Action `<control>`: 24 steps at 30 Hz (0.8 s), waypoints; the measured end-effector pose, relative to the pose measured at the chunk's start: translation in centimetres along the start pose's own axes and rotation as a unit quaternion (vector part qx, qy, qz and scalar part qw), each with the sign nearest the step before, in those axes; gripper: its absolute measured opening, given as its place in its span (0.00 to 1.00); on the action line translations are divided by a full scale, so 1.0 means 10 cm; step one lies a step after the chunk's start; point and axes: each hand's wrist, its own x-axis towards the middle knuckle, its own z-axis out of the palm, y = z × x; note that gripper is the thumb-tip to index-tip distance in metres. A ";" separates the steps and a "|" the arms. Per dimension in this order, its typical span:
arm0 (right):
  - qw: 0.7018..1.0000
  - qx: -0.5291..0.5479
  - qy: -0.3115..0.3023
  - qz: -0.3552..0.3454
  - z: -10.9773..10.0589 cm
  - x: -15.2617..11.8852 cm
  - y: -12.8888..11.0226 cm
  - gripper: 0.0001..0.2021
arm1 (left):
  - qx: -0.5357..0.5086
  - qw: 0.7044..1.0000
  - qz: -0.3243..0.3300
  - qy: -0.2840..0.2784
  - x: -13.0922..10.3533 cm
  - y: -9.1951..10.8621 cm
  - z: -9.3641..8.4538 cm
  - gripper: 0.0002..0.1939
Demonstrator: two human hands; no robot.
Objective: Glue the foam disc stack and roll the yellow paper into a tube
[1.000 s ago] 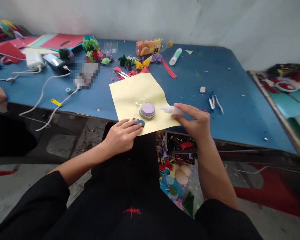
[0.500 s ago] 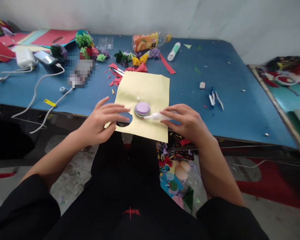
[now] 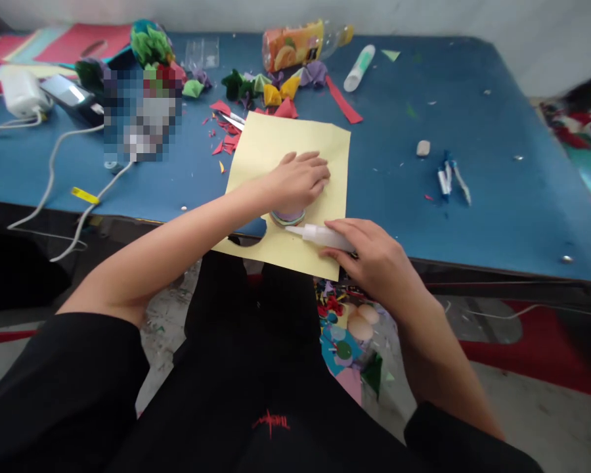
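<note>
Nozzle bottle [image 3: 331, 237] at the near edge of a layered round stack [image 3: 289, 217]

The right hand [image 3: 374, 253] is clamped around the white bottle, its tip pointing left; contact with the stack cannot be told. The left hand [image 3: 300, 180], apart from the right, is palm down over the stack, hiding most of it; whether it grips anything is unclear. The step in hand looks like lining up the tip to dispense, and the next move seems to call for a steady stack and a light squeeze. Beneath lies a yellow sheet [image 3: 285, 136], cut away at its near left, overhanging the blue bench [image 3: 391, 177]. To the right are a whitish block [image 3: 423, 148] and compasses [image 3: 444, 179]; beyond, red scraps [image 3: 230, 141] and an orange-labelled drink bottle [image 3: 293, 47].
</note>
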 end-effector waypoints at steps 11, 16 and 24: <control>0.991 -0.117 0.006 0.060 -0.09 -0.16 -0.24 0.14 | -0.023 0.992 -0.117 0.030 0.06 0.01 0.03 0.17; 0.990 -0.130 -0.009 0.058 -0.03 0.00 -0.31 0.13 | 0.037 0.990 -0.133 0.002 0.02 0.14 -0.11 0.22; 0.986 -0.142 0.031 0.087 0.05 -0.07 -0.38 0.13 | 0.035 0.998 -0.054 0.001 0.05 0.09 -0.09 0.27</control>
